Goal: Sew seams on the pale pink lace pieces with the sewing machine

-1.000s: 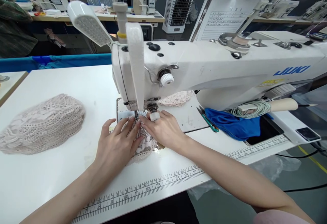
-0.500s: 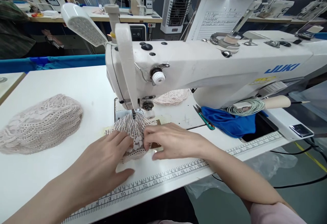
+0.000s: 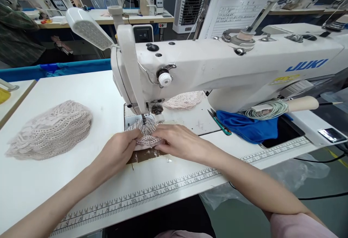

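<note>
A pale pink lace piece (image 3: 146, 139) lies under the presser foot (image 3: 144, 119) of the white sewing machine (image 3: 206, 64). Its near edge is lifted and folded up between my hands. My left hand (image 3: 122, 147) pinches the left side of that edge between thumb and fingers. On the right side, my right hand (image 3: 174, 138) is closed on the same lace, thumb beneath and fingers on top. Brown tape (image 3: 145, 155) shows on the table just below the lace. The needle tip is too small to make out.
A stack of lace pieces (image 3: 54, 129) sits on the left, and another lace piece (image 3: 186, 100) lies behind the needle. Green-handled snips (image 3: 220, 122), blue cloth (image 3: 247, 126) and a coil of cord (image 3: 268, 110) are at right. A printed ruler (image 3: 152, 194) follows the front edge.
The lace's near edge has been raised and folded toward the needle, baring the brown tape. My left hand has gone from lying flat on the lace to pinching its edge. The view has shifted slightly.
</note>
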{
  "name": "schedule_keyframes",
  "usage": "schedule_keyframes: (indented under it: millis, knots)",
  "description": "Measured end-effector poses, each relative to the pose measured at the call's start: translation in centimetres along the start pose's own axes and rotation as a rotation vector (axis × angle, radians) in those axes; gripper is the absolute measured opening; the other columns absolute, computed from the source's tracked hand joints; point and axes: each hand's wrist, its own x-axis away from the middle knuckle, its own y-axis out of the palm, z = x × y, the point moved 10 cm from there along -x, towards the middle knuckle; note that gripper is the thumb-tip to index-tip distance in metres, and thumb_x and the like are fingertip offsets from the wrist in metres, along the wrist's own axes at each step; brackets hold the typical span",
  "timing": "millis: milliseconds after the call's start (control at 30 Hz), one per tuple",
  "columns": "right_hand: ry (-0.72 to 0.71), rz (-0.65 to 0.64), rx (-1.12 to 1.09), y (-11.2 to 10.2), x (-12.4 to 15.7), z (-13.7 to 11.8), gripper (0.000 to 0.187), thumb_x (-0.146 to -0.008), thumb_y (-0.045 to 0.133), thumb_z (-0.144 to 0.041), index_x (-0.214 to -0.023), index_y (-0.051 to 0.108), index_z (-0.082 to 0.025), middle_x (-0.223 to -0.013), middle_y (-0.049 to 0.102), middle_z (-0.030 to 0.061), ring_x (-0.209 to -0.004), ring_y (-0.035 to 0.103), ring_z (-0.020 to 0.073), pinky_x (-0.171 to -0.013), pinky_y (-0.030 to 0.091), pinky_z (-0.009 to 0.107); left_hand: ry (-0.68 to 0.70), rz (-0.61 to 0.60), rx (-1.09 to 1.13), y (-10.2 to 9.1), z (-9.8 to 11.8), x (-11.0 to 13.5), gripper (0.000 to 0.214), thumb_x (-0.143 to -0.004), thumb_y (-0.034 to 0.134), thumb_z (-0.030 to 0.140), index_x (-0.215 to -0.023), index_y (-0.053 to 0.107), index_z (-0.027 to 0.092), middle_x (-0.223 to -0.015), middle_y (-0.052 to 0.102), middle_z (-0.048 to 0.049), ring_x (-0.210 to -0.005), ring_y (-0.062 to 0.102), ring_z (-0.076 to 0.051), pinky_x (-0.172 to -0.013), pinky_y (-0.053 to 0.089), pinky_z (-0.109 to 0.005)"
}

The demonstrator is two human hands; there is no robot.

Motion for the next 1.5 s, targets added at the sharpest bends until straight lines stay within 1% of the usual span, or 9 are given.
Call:
schedule_keyframes:
  millis: [133, 233, 433, 633, 767, 867, 967, 1100, 1500]
  knots:
    - [0.014, 0.316, 0.19, -2.2, 0.2, -0.1, 0.021, -0.097, 0.051, -0.022, -0.099, 0.071, -0.021, -0.093, 0.064, 0.0031, -0.067, 0.058, 0.0107, -0.049, 0.029, 0.022, 0.009, -0.098, 0.012, -0.5, -0.1, -1.0, 0.036, -0.09, 0.044, 0.037, -0.118, 0.06, 0.02, -0.05, 0.053, 0.0051, -0.043, 0.048, -0.014, -0.043, 0.033, -0.023]
    - [-0.012, 0.443, 0.227, -2.9, 0.4, -0.4, 0.024, -0.098, 0.048, -0.024, -0.104, 0.071, -0.023, -0.095, 0.067, 0.0029, -0.069, 0.06, 0.0103, -0.048, 0.03, 0.021, 0.018, -0.148, -0.043, -0.5, -0.9, -2.0, 0.037, -0.086, 0.053, 0.044, -0.116, 0.064, 0.027, -0.049, 0.054, 0.0052, -0.037, 0.041, -0.011, -0.04, 0.027, -0.023]
    - [0.017, 0.391, 0.209, -2.6, 0.0, 0.1, 0.024, -0.098, 0.049, -0.023, -0.103, 0.073, -0.023, -0.073, 0.068, -0.0005, -0.061, 0.058, 0.0099, -0.049, 0.031, 0.023, -0.017, -0.264, 0.132, 0.0, -1.8, -2.5, 0.038, -0.089, 0.047, 0.047, -0.067, 0.063, 0.02, -0.047, 0.041, 0.0032, -0.041, 0.031, -0.008, -0.04, 0.024, -0.024]
    - [-0.042, 0.248, 0.174, -1.5, -0.1, -0.4, 0.018, -0.089, 0.055, -0.016, -0.088, 0.072, -0.021, -0.083, 0.071, -0.0012, -0.071, 0.059, 0.014, -0.054, 0.031, 0.025, 0.209, -0.134, 0.042, 0.1, 0.2, -0.9, 0.043, -0.095, 0.037, 0.035, -0.061, 0.059, 0.018, -0.062, 0.051, -0.0001, -0.052, 0.046, -0.009, -0.049, 0.036, -0.024]
    - [-0.208, 0.153, 0.273, -0.2, 0.1, -2.0, 0.016, -0.086, 0.057, -0.013, -0.078, 0.071, -0.018, -0.096, 0.071, 0.0019, -0.086, 0.056, 0.0192, -0.073, 0.038, 0.032, 0.459, 0.147, -0.387, 0.7, 3.1, 1.8, 0.031, -0.093, 0.041, 0.022, -0.081, 0.069, 0.018, -0.07, 0.06, -0.0033, -0.06, 0.054, -0.014, -0.051, 0.04, -0.027]
    - [-0.227, 0.113, 0.345, 0.7, 0.2, -2.2, 0.02, -0.088, 0.053, -0.009, -0.079, 0.07, -0.017, -0.093, 0.072, 0.0035, -0.092, 0.055, 0.0205, -0.077, 0.037, 0.034, 0.525, 0.322, -0.618, 1.1, 4.5, 3.5, 0.027, -0.091, 0.047, 0.015, -0.109, 0.067, 0.015, -0.099, 0.07, -0.01, -0.086, 0.064, -0.023, -0.069, 0.049, -0.036]
    - [-0.228, 0.102, 0.381, 1.1, 0.2, -2.4, 0.02, -0.089, 0.052, -0.009, -0.08, 0.068, -0.017, -0.091, 0.073, 0.0042, -0.092, 0.056, 0.02, -0.076, 0.036, 0.034, 0.528, 0.329, -0.666, 1.5, 4.6, 3.9, 0.032, -0.091, 0.045, 0.011, -0.117, 0.063, 0.014, -0.124, 0.064, -0.0127, -0.112, 0.06, -0.028, -0.091, 0.045, -0.044]
    - [-0.233, 0.115, 0.405, 1.2, 0.1, -2.5, 0.018, -0.091, 0.053, -0.009, -0.081, 0.067, -0.016, -0.092, 0.073, 0.0037, -0.09, 0.057, 0.0186, -0.075, 0.035, 0.034, 0.551, 0.311, -0.64, 1.6, 4.5, 3.8, 0.031, -0.092, 0.045, 0.01, -0.118, 0.063, 0.01, -0.117, 0.067, -0.0151, -0.111, 0.063, -0.026, -0.106, 0.036, -0.05]
    - [-0.291, 0.199, 0.466, 1.2, 0.2, -2.7, 0.016, -0.09, 0.053, -0.004, -0.08, 0.063, -0.013, -0.083, 0.071, 0.0042, -0.086, 0.057, 0.019, -0.074, 0.033, 0.033, 0.537, 0.356, -0.573, 0.9, 3.9, 3.1, 0.028, -0.093, 0.047, 0.015, -0.112, 0.066, 0.01, -0.114, 0.068, -0.016, -0.107, 0.065, -0.028, -0.111, 0.028, -0.06]
